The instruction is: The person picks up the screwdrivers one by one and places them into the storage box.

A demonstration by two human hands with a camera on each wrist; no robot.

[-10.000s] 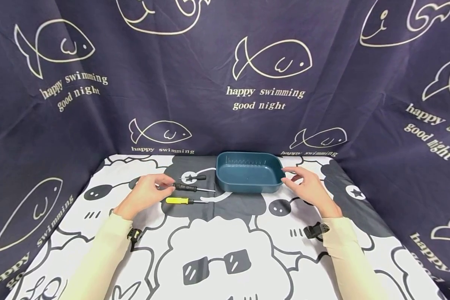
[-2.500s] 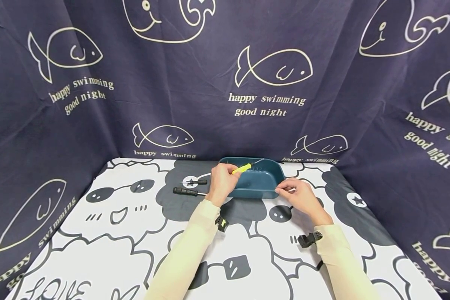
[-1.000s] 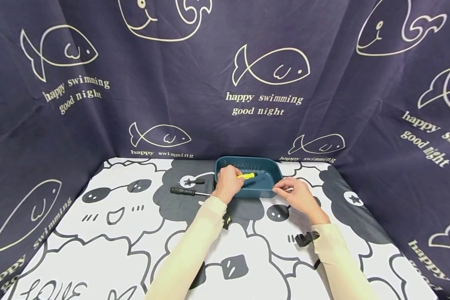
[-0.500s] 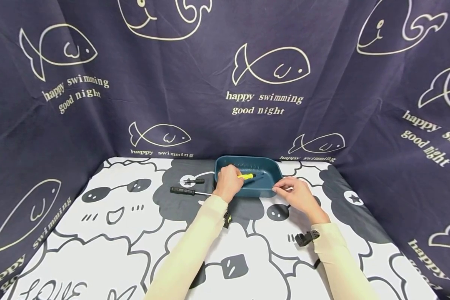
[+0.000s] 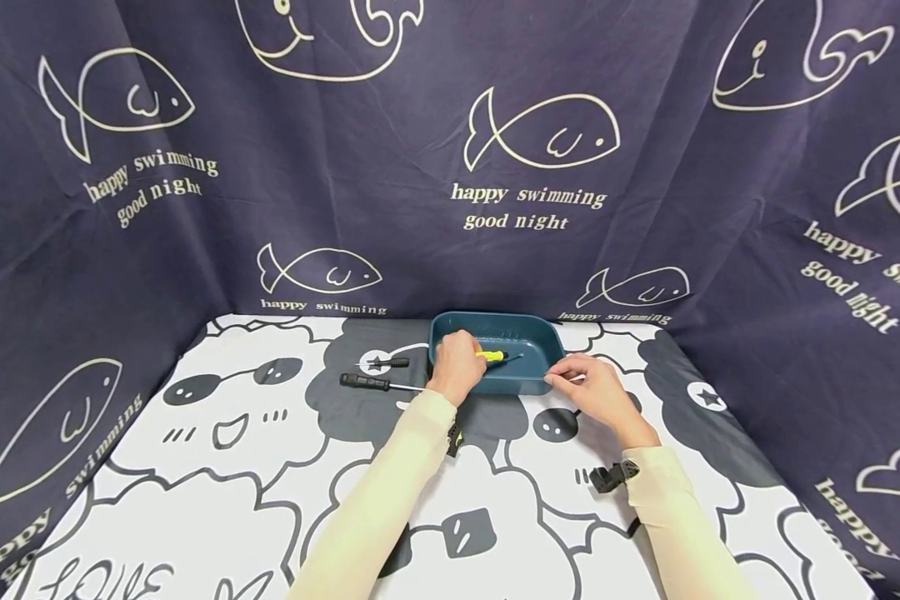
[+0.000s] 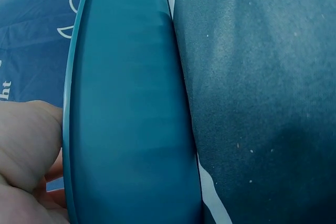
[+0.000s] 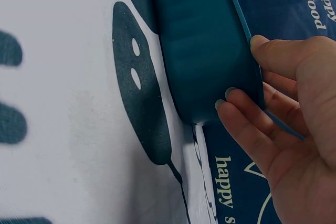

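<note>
A blue-green rectangular tub (image 5: 528,387) stands at the back of the cloth-covered table. My left hand (image 5: 457,363) reaches over its front rim and holds a yellow-handled screwdriver (image 5: 493,356) low inside, with the shaft pointing right. In the left wrist view the tub wall hides the screwdriver, and only part of the left hand (image 6: 26,150) shows past the rim. My right hand (image 5: 596,392) pinches the rim at the tub's front right corner. From the right wrist, its thumb and fingers (image 7: 283,59) show on either side of the rim.
Left of the tub lie a larger black-handled screwdriver (image 5: 365,382) and a smaller black screwdriver (image 5: 397,362). The larger one's shaft points toward my left wrist. A dark fish-print curtain (image 5: 405,167) rises behind and beside the table.
The yellow screwdriver has gone from the table into the tub in my left hand, and its handle has sunk lower lately. My right hand has shifted from the tub's right side to its front corner.
</note>
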